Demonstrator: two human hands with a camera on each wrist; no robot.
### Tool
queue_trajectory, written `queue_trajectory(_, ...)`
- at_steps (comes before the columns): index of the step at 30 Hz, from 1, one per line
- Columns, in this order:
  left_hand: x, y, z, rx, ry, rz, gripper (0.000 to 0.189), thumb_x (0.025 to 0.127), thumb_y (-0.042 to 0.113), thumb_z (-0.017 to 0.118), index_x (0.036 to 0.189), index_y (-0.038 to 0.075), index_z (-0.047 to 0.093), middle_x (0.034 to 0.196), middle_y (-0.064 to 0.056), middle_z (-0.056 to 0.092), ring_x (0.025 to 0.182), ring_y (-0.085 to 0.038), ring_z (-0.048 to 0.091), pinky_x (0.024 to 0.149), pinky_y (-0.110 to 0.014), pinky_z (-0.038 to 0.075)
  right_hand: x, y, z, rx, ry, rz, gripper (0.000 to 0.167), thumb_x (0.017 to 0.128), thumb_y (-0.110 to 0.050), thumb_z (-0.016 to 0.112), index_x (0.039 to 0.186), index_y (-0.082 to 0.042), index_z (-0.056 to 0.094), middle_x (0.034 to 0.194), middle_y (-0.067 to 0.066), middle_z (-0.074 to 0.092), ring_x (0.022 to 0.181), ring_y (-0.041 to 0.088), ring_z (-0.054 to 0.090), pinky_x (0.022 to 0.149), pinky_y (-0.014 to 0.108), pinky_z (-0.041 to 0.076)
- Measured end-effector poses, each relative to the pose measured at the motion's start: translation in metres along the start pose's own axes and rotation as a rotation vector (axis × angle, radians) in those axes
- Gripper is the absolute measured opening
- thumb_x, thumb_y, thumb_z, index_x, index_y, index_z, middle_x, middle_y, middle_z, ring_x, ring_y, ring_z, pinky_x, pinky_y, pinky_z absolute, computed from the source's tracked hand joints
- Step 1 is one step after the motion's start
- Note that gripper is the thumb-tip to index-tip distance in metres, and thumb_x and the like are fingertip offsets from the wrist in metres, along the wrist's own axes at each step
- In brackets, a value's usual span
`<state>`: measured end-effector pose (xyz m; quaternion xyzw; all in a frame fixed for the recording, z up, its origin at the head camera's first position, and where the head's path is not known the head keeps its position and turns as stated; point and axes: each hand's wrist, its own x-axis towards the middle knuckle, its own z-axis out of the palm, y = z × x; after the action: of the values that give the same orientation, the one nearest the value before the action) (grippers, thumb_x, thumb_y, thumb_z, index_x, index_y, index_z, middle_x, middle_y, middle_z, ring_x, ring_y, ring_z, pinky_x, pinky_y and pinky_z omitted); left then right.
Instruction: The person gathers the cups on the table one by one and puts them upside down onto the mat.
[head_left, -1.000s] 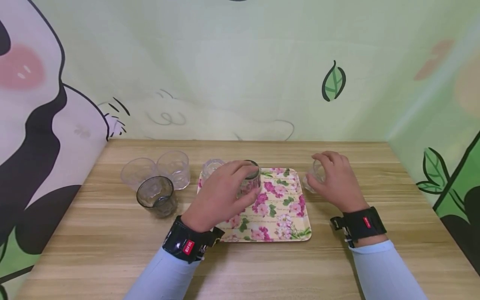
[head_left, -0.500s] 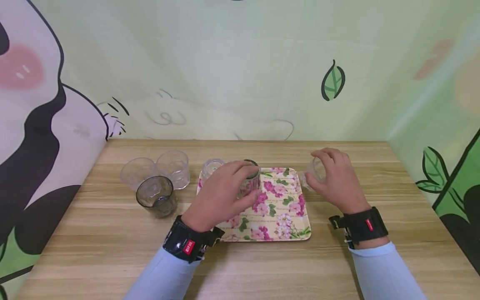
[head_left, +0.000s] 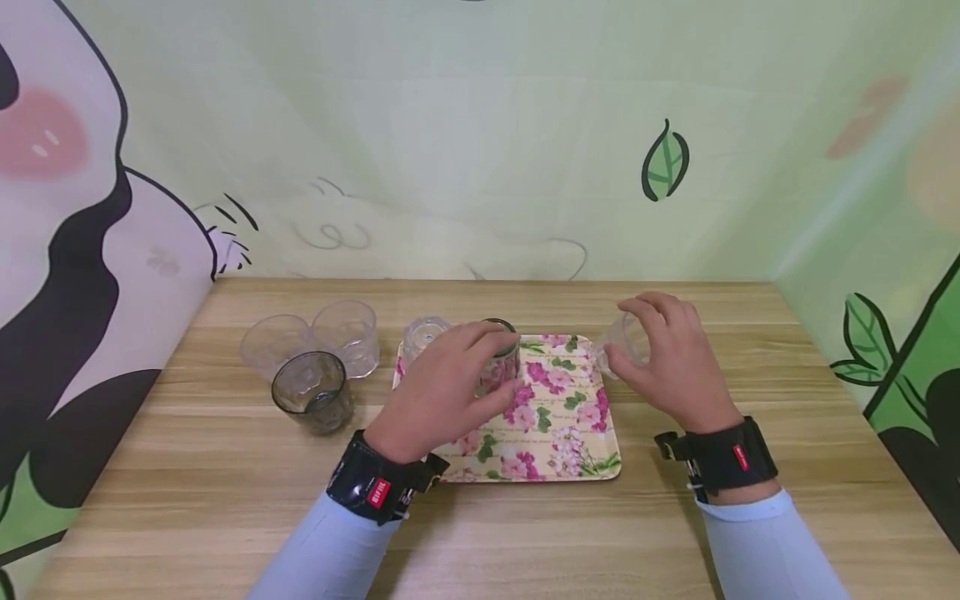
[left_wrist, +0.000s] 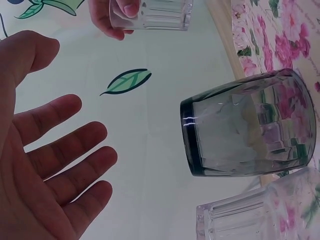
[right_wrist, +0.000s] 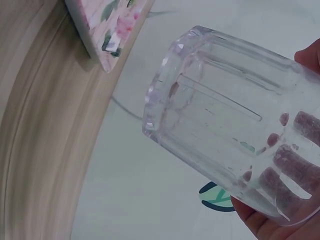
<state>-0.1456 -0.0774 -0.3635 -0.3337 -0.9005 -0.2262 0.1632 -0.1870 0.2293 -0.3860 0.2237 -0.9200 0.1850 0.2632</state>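
Note:
My left hand (head_left: 446, 392) hovers over the flowered tray (head_left: 555, 429), fingers spread and apart from the smoky grey glass (left_wrist: 245, 130) standing there. Beside that glass on the tray is a clear ribbed glass (head_left: 423, 335), partly covered by the hand in the head view. At the tray's right edge, my right hand (head_left: 678, 362) grips another clear ribbed glass (right_wrist: 215, 115) around its rim end. This glass is tilted, its thick base pointing left and off the table in the right wrist view.
Left of the tray stand two clear glasses, one at the back (head_left: 348, 337) and one farther left (head_left: 273, 343), with a smoky glass (head_left: 315, 396) in front of them. A printed cloth wall (head_left: 480, 167) rises behind the wooden table (head_left: 525, 542).
My right hand has lifted slightly and shifted a little left with the clear glass, bringing it closer to the tray. The left hand stays where it was.

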Motion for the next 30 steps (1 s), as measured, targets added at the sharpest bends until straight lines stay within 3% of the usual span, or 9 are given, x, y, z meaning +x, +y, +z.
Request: queue_trajectory(30, 0.0, 0.001, 0.0, -0.011, -0.029, -0.017, 0.049, 0.095, 0.038, 0.064, 0.136, 0.011, 0.059, 0.136, -0.005, 0.059, 0.128, -0.023, 0.055, 0.108, -0.04, 0.046, 0.004, -0.022, -0.023, 0.082, 0.049, -0.087, 0.056, 0.082, -0.034, 0.072, 0.129, -0.005, 0.06, 0.131, 0.021, 0.055, 0.122, 0.042, 0.048, 0.099, 0.06, 0.042)
